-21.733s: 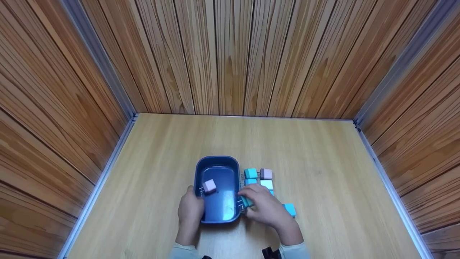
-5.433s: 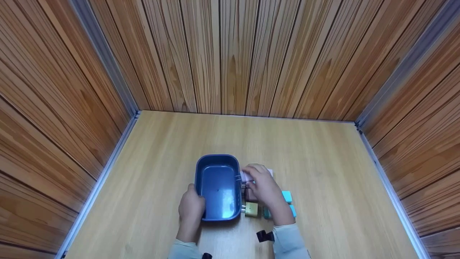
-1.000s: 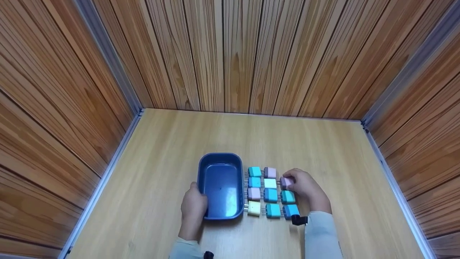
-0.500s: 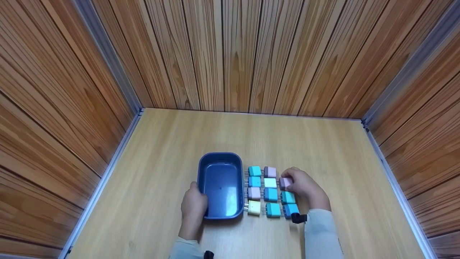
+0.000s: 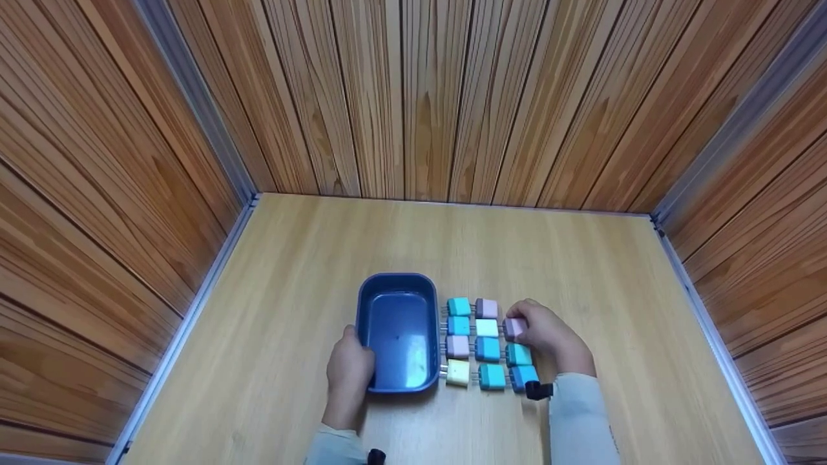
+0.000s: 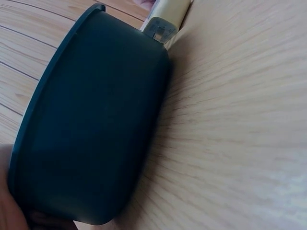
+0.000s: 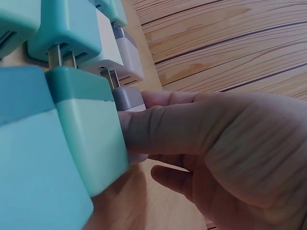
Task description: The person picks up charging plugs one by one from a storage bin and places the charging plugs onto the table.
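My left hand grips the left rim of a dark blue plastic bin, which has nothing inside. In the left wrist view the bin's outer wall fills much of the picture. My right hand pinches a lilac wall charger between thumb and fingers, at the top of the right-hand column. Its prongs point left, toward a white charger. Seen from the right wrist, the thumb covers most of the lilac charger, beside a green charger.
Several chargers lie in rows right of the bin, prongs leftward, among them a yellow one, a pink one and a dark blue one. Wood-panelled walls enclose the table at the back and sides.
Earlier a pink charger lay in the bin; now it holds none. My right hand has moved from the bin's right edge to the right-hand column. Over the last second both hands stay nearly still.
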{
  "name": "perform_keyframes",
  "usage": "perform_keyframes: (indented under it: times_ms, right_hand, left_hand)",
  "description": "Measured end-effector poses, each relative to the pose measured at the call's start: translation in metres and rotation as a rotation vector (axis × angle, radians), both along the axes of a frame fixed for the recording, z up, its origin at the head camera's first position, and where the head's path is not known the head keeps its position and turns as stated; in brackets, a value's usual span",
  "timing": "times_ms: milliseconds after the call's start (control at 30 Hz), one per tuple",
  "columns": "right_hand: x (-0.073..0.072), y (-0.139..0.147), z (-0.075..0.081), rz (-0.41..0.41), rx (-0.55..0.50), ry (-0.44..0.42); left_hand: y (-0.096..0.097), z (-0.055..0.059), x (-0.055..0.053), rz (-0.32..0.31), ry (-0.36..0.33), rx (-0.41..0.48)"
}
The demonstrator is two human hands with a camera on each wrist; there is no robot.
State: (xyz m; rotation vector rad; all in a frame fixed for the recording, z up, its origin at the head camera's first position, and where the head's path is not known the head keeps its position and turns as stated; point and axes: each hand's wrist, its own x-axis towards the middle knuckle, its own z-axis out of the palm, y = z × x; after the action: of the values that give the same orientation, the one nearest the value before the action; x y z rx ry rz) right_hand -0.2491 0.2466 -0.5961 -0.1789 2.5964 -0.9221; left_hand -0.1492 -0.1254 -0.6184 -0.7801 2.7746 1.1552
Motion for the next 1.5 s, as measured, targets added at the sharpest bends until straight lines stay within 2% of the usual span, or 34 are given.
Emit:
perform_keyframes:
  times_ms: [267,433,567,867,1233,1500]
  right_hand:
    - [0.004,0.0,0.006,-0.011,-0.042,-0.049]
    - [0.008,0.0,0.003,0.004,-0.088,-0.012]
    - [0.013,-0.002,-0.001,-0.008,-0.084,0.048]
    - [0.036,-0.012,-0.002,-0.037,-0.059,0.09]
    - [0.065,-0.028,-0.004,-0.031,0.013,0.228]
    - [0.088,-0.042,-0.017,0.014,0.038,0.346]
  left_hand:
    - [0.003,0.0,-0.003,-0.01,-0.016,0.016]
    - [0.004,0.0,-0.004,-0.021,-0.007,-0.029]
    - [0.003,0.002,-0.005,-0.031,-0.018,-0.043]
    - [0.0,0.004,-0.007,-0.034,-0.052,-0.023]
    - [-0.005,0.007,-0.008,-0.068,-0.032,-0.005]
    - [-0.01,0.009,-0.01,-0.08,-0.009,0.028]
